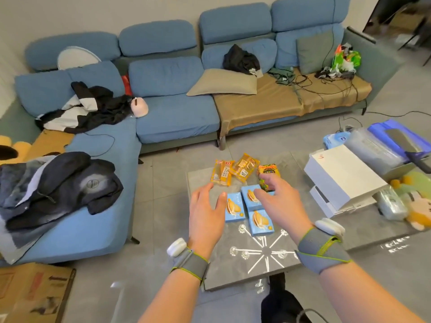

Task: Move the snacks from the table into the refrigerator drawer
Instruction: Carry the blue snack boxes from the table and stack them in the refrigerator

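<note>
Grey stone tabletop (231, 266) bears blue cardboard snack boxes (260, 222) near its far edge. Left hand (206, 206) and right hand (279, 201) reach over them, fingers spread and empty. Pinching one box each probably works best.

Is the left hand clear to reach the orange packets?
Probably yes: the left hand is open and empty, the orange packets lie just beyond it with nothing between, and the right hand is over the blue boxes.

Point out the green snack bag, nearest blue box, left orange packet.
green snack bag (265, 170): head view, upper front.
nearest blue box (260, 223): head view, lid centre.
left orange packet (222, 175): head view, middle.
</note>
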A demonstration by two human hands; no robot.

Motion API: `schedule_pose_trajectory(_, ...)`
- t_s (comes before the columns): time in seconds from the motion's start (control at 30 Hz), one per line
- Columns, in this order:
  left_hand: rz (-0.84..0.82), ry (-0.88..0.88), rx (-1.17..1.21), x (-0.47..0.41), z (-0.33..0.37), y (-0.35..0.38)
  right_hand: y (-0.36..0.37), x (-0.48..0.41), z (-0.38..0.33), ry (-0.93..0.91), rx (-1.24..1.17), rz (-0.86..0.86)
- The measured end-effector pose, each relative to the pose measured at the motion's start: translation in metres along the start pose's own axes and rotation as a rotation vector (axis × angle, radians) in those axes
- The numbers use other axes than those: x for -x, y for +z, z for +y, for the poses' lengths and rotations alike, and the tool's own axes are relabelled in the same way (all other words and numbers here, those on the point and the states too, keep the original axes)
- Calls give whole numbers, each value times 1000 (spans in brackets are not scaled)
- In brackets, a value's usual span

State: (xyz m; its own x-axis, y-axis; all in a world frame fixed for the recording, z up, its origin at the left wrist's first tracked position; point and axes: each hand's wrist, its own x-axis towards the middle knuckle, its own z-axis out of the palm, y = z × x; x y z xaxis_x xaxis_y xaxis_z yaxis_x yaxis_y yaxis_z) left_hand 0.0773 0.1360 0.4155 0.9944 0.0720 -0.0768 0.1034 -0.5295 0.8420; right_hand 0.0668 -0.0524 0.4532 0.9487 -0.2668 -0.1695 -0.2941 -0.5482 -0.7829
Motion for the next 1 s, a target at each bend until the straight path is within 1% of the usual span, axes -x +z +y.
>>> schedule_pose_trajectory(0.07, -2, -45, -39, -23, 8, 39, -15, -41, 26, 17, -1, -33)
schedule_pose_trajectory(0.1, -19, -62, -59, -23, 5, 41, -13, -44, 30, 13, -7, -43)
schedule_pose_trajectory(0.13, -24, -94, -73, -37, 9, 64, -25, -68, 46, 40, -21, -53)
schedule_pose_trajectory(0.23, -75, -171, -109, -54, 8, 97, -39, -103, 72, 99, -39, -85)
schedule_pose_trajectory(0.37, -119, -299, -144, -79, 4, 156, -59, -161, 129, 183, -40, -144)
schedule_pose_trajectory(0.47, -129, -368, -174, -86, -7, 172, -62, -187, 156, 249, -22, -164)
schedule_pose_trajectory(0.63, -215, -528, -215, -87, -54, 202, -42, -222, 215, 383, -27, -186)
schedule_pose_trajectory(0.7, -272, -600, -233, -99, -90, 223, -23, -242, 246, 441, -17, -200)
schedule_pose_trajectory(0.8, -328, -683, -221, -105, -120, 236, -9, -248, 276, 488, 37, -242)
schedule_pose_trajectory(0.87, -376, -769, -230, -114, -162, 262, 14, -258, 317, 557, 92, -274)
schedule_pose_trajectory(0.97, -403, -879, -176, -127, -202, 286, 41, -268, 357, 625, 138, -306)
schedule_pose_trajectory(1.0, -406, -889, -159, -132, -205, 289, 42, -272, 360, 632, 151, -302)
